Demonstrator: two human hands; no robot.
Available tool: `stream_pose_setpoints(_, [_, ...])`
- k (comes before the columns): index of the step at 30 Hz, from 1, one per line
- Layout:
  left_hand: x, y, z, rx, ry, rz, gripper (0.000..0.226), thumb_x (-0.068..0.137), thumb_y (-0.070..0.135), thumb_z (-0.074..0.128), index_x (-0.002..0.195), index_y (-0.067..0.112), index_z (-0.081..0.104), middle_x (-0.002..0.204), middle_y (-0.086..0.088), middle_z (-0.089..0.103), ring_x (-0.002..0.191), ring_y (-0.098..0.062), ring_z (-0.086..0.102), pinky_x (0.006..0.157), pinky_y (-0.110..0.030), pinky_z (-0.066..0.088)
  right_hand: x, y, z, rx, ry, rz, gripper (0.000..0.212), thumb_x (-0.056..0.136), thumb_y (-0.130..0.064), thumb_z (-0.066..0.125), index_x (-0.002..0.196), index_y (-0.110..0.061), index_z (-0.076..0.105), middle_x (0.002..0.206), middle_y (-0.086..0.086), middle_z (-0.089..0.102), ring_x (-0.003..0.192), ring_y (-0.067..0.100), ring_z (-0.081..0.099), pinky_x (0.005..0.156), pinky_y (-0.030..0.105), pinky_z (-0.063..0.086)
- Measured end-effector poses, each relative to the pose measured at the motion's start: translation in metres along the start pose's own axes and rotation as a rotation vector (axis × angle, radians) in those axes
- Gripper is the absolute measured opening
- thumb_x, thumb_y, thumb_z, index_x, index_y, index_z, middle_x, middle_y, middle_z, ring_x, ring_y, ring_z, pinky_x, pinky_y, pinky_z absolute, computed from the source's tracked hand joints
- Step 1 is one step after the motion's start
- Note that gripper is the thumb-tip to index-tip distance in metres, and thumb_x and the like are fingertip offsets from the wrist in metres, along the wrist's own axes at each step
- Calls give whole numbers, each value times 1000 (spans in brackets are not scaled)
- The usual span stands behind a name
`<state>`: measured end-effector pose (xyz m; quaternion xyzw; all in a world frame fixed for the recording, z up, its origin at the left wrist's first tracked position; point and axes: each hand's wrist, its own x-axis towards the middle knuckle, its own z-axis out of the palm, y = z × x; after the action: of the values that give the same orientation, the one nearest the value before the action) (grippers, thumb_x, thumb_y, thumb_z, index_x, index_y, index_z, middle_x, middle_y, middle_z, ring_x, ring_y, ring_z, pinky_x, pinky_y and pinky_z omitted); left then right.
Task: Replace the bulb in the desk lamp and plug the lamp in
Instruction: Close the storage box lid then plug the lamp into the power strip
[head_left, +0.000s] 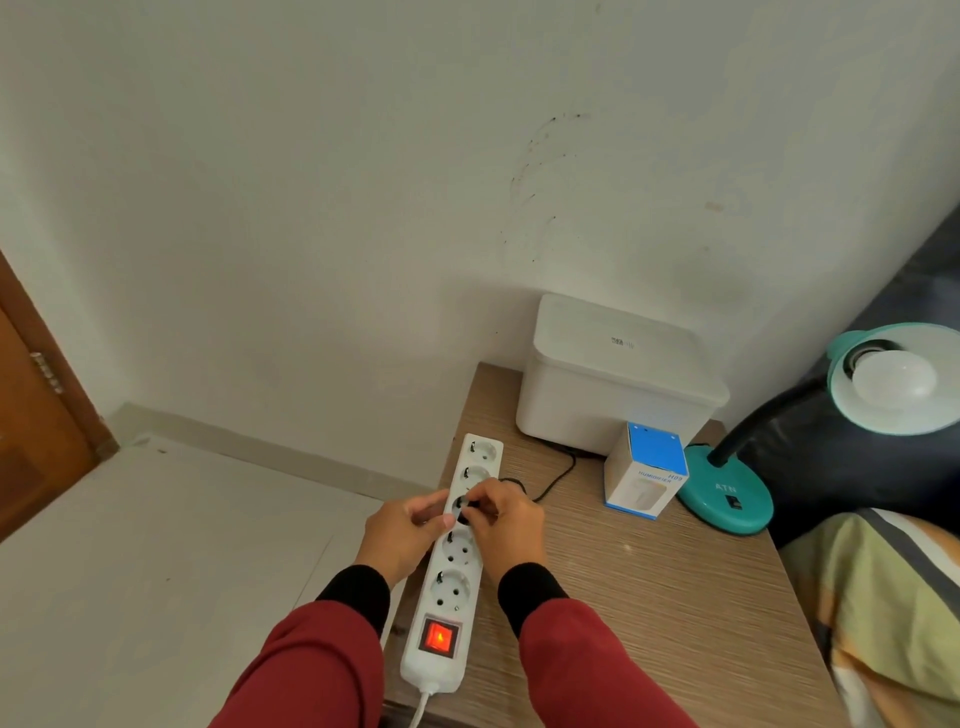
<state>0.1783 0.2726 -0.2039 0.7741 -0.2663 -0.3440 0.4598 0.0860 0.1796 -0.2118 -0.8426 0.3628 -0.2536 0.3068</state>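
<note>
Five sockets on the power strip (451, 566), rocker switch (439, 637) glowing red, so I judge it live. My right hand (506, 530) pinches the black plug (461, 508) at the third socket from the far end; how deep it sits I cannot tell. My left hand (402, 535) curls round the strip's left edge to steady it. The strip lies along the counter (649, 597) edge, partly overhanging.

Risks as I read them:
- Fingertips close to the plug face on a live strip; a slip could touch the pins.
- Push off-axis and the strip may skid off the edge.
- Cord (553, 480) runs behind the humidifier box (647, 475) toward the teal desk lamp (727, 496); a tug could drag the box or the lamp.

Bulb (893, 376) sits in the shade (896, 415), unlit.
</note>
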Motion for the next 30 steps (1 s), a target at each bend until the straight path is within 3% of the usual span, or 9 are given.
stream_pose_setpoints(4, [0, 1, 1, 19, 12, -4, 41, 89, 20, 63, 129, 27, 57, 118, 0, 68, 91, -5, 57, 82, -14, 42, 1, -3, -6, -7, -62, 7, 9, 83, -7, 65, 91, -8, 68, 86, -3, 58, 86, 14, 62, 78, 17, 50])
stream_pose_setpoints(9, [-2, 6, 4, 69, 37, -12, 39, 89, 19, 63, 127, 25, 59, 113, 0, 70, 89, -6, 58, 85, -15, 42, 10, -15, -23, -191, -322, 7, 27, 91, -7, 51, 114, -13, 65, 116, 9, 65, 107, 18, 61, 90, 18, 45])
stream_pose_setpoints(12, [-5, 12, 4, 111, 45, -27, 37, 90, 17, 62, 127, 22, 60, 118, -4, 68, 98, -10, 59, 87, -14, 38, 17, -23, -31, -352, -501, 43, 47, 92, -6, 47, 136, -24, 46, 131, 12, 55, 117, 25, 55, 98, 29, 45])
stream_pose_setpoints(16, [-10, 23, 3, 349, -1, -45, 33, 96, 25, 51, 125, 15, 61, 120, -6, 67, 113, -18, 60, 89, -16, 38, 21, -29, -50, -367, -615, 114, 72, 88, -7, 51, 145, -39, 20, 123, 15, 59, 102, 25, 59, 84, 30, 50])
stream_pose_setpoints(19, [-10, 37, -5, 543, 10, -104, 41, 97, 30, 44, 131, 9, 52, 134, -9, 56, 125, -23, 51, 101, -26, 39, 21, -36, -73, -415, -604, 104, 69, 88, -10, 49, 144, -38, 21, 123, 15, 59, 106, 29, 60, 89, 36, 51])
stream_pose_setpoints(21, [-8, 51, -13, 687, 16, -102, 44, 96, 31, 44, 134, 9, 49, 140, -9, 50, 128, -23, 48, 105, -29, 38, 23, -42, -89, -517, -621, 109, 57, 90, -10, 48, 142, -26, 32, 128, 14, 56, 112, 30, 58, 90, 36, 49])
stream_pose_setpoints(23, [-7, 69, -17, 798, 22, -77, 43, 94, 28, 45, 133, 11, 50, 139, -8, 51, 126, -23, 51, 103, -30, 41, 25, -47, -106, -666, -669, 125, 39, 93, -12, 48, 132, -9, 47, 131, 16, 56, 117, 30, 55, 93, 35, 47])
stream_pose_setpoints(25, [-7, 88, -17, 889, 40, -30, 39, 94, 25, 47, 130, 11, 54, 135, -8, 54, 121, -24, 55, 98, -30, 45, 28, -51, -121, -760, -710, 140, 34, 96, -13, 46, 127, 0, 51, 133, 18, 54, 121, 30, 52, 98, 34, 43])
stream_pose_setpoints(30, [-10, 132, 13, 1031, 23, 93, 32, 94, 23, 51, 120, 7, 59, 126, -10, 59, 113, -25, 59, 90, -30, 49, 33, -43, -152, -805, -655, 145, 34, 96, -13, 47, 126, 3, 51, 133, 19, 53, 123, 32, 51, 100, 36, 42])
